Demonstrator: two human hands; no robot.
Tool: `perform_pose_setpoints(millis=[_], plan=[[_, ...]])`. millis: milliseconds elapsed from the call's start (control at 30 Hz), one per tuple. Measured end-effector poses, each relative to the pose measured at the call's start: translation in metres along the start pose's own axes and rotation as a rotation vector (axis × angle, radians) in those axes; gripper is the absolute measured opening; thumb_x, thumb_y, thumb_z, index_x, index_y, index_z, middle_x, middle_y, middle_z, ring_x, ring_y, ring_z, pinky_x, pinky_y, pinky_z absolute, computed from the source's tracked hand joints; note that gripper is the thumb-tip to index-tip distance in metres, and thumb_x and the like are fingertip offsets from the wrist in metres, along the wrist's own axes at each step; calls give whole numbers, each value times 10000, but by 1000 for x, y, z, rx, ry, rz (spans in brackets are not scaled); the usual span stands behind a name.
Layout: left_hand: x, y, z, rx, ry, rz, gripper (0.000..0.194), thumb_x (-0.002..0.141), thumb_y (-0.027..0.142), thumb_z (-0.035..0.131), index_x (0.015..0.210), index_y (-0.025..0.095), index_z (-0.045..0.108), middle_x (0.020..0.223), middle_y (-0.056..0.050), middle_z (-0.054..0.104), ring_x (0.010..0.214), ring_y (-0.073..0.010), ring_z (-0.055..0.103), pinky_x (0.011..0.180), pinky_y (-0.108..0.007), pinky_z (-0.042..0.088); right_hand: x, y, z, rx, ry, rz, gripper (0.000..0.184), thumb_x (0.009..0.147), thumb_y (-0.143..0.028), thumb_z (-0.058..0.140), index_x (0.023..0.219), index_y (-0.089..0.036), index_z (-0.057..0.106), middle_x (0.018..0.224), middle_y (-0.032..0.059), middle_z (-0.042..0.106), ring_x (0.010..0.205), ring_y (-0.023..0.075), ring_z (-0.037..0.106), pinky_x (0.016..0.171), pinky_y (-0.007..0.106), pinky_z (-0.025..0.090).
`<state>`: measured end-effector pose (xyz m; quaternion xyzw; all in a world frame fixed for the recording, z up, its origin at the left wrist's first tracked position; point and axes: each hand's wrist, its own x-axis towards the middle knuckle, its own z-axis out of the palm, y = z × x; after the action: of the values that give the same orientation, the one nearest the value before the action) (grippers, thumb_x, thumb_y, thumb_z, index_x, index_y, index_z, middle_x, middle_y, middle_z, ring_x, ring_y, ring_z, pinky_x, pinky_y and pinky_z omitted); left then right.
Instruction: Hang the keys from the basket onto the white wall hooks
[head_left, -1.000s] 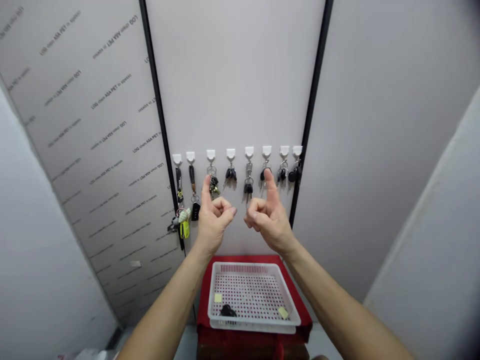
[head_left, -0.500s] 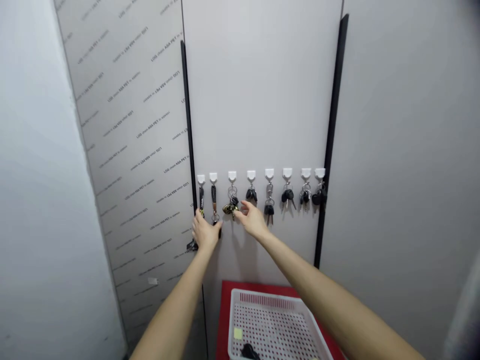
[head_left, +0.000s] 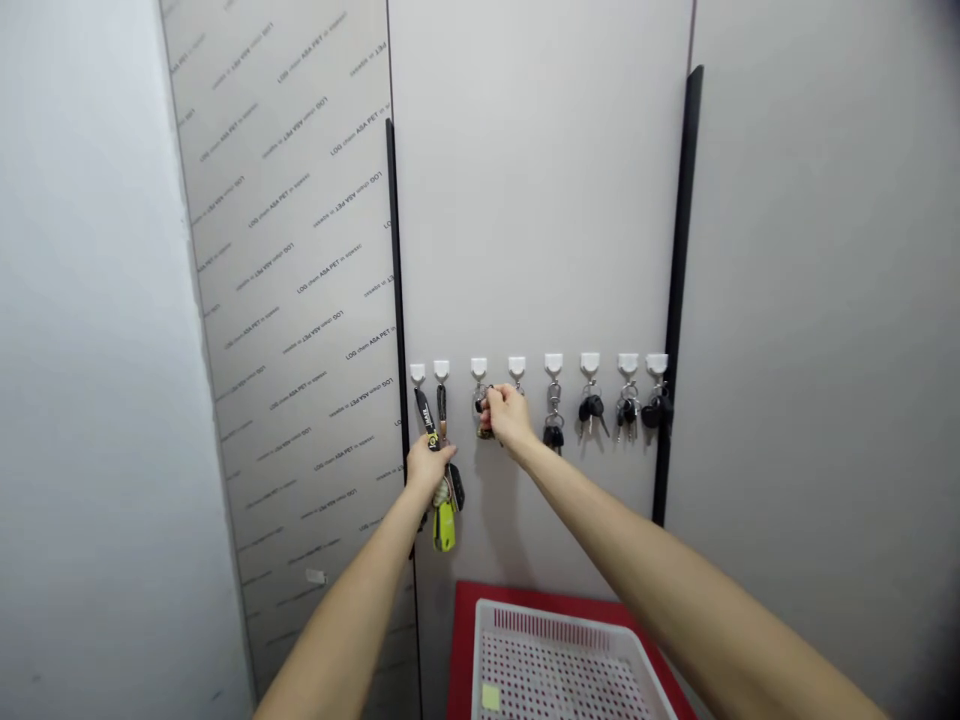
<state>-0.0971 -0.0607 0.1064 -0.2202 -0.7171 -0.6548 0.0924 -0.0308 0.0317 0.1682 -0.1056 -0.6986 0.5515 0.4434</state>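
Observation:
A row of white wall hooks (head_left: 590,362) runs across a grey panel, each carrying keys. My left hand (head_left: 427,466) is closed around the black lanyard key bunch (head_left: 427,417) that hangs from the leftmost hook; a green-yellow fob (head_left: 445,525) dangles below my fingers. My right hand (head_left: 508,416) is closed on the key bunch (head_left: 482,412) under the third hook, covering most of it and the keys of the fourth hook. Black key bunches (head_left: 591,409) hang untouched on the hooks to the right.
A white perforated plastic basket (head_left: 562,665) sits on a red surface (head_left: 466,640) below the hooks, with a yellow sticky note (head_left: 490,696) inside. Black vertical strips (head_left: 677,280) edge the panel. A film-covered panel (head_left: 300,300) stands to the left.
Both hands rose from thumbs-up poses in front of the hooks to the wall. The left took hold of the leftmost lanyard bunch; the right closed on the third hook's keys. The view tilted up.

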Motion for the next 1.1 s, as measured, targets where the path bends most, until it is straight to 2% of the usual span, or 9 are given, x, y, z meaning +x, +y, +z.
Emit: perform_pose_setpoints(millis=[133, 267, 400, 500, 600, 667, 833, 967, 1100], plan=[[5, 22, -12, -188, -9, -30, 133, 495, 208, 527, 598, 128, 505, 407, 64, 405, 344, -34, 342, 388, -165, 276, 10, -17, -6, -36, -35, -28, 56, 601, -195, 373, 561, -164, 397, 462, -53, 436, 331, 35, 388, 324, 148, 327], [21, 70, -40, -388, 62, -15, 159, 514, 219, 507, 642, 128, 490, 357, 94, 317, 285, -9, 240, 327, -148, 192, 22, -38, -5, 33, -88, -18, 56, 610, -167, 380, 558, -156, 396, 480, -47, 438, 354, 31, 405, 336, 144, 350], [31, 99, -52, -438, -64, 14, 207, 503, 166, 508, 707, 129, 494, 345, 104, 295, 268, -1, 212, 311, -141, 158, 26, -56, 0, 128, -155, -20, 47, 624, -149, 389, 577, -151, 396, 505, -42, 445, 376, 27, 416, 351, 146, 362], [33, 95, -48, -382, -114, 18, 242, 488, 167, 532, 724, 123, 506, 345, 100, 304, 272, -1, 228, 313, -140, 159, 26, -57, -3, 139, -179, 15, 60, 636, -138, 386, 577, -149, 380, 506, -39, 447, 363, 24, 407, 335, 141, 341], [40, 89, -46, -352, 19, -47, 176, 498, 165, 523, 661, 103, 503, 330, 98, 293, 268, -1, 225, 314, -146, 163, 28, -51, -11, 27, -150, 95, 77, 636, -123, 383, 563, -147, 383, 490, -37, 450, 359, 26, 406, 333, 141, 332], [46, 91, -49, -348, 66, -62, 134, 507, 152, 508, 631, 105, 495, 318, 101, 276, 263, -1, 216, 315, -148, 160, 31, -47, -14, -71, -159, 83, 80, 627, -132, 400, 549, -147, 399, 484, -36, 459, 378, 32, 420, 341, 137, 332], [53, 111, -53, -291, -77, -34, 105, 513, 143, 500, 616, 126, 489, 300, 105, 237, 248, -1, 181, 309, -151, 104, 36, -46, -4, -123, -218, -46, 57, 619, -157, 424, 562, -156, 419, 506, -33, 486, 408, 42, 445, 341, 136, 326], [38, 110, -46, -350, -189, -16, 84, 515, 157, 506, 560, 133, 439, 308, 106, 222, 248, 3, 172, 304, -151, 92, 36, -45, -2, -63, -363, -59, 31, 619, -150, 430, 588, -150, 425, 576, -20, 513, 443, 42, 477, 358, 132, 346], [9, 91, -32, -502, -277, -58, 139, 522, 184, 510, 541, 149, 376, 322, 106, 228, 260, 3, 188, 302, -143, 99, 35, -41, -19, 42, -237, -20, 47, 649, -161, 401, 606, -144, 411, 608, -8, 511, 451, 35, 474, 375, 131, 359]])
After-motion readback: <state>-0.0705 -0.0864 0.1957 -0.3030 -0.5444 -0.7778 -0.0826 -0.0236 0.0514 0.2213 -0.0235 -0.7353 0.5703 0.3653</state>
